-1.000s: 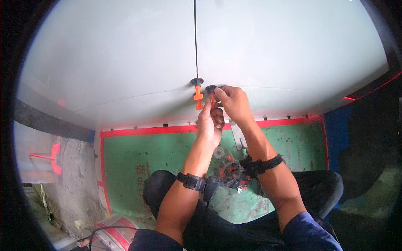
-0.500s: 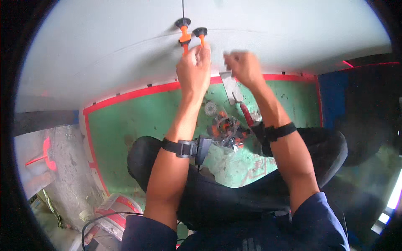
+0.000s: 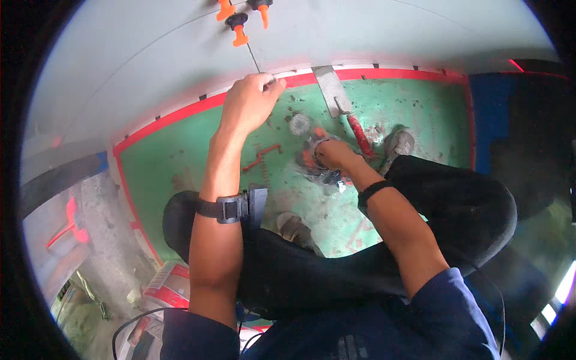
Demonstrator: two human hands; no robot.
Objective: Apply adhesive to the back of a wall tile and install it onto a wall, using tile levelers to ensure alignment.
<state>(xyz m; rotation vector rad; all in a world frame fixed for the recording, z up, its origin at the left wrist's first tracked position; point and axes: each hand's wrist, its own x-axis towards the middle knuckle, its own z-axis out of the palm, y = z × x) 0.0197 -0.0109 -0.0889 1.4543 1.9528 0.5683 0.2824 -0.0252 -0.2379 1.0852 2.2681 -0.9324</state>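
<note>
Three orange-handled clips [image 3: 240, 38] cluster on the pale panel [image 3: 360, 39] near its dark seam [image 3: 254, 57]; two show round black bases [image 3: 236, 20]. A crumpled clear plastic bag [image 3: 327, 176] with orange parts [image 3: 308, 159] lies on the green sheet [image 3: 198, 141].

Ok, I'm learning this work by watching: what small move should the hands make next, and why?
Perhaps lift an orange piece from the plastic bag with the right hand: that hand is at the bag, where orange shows, and the left hand is below three orange-and-black clips on the pale surface.
</note>
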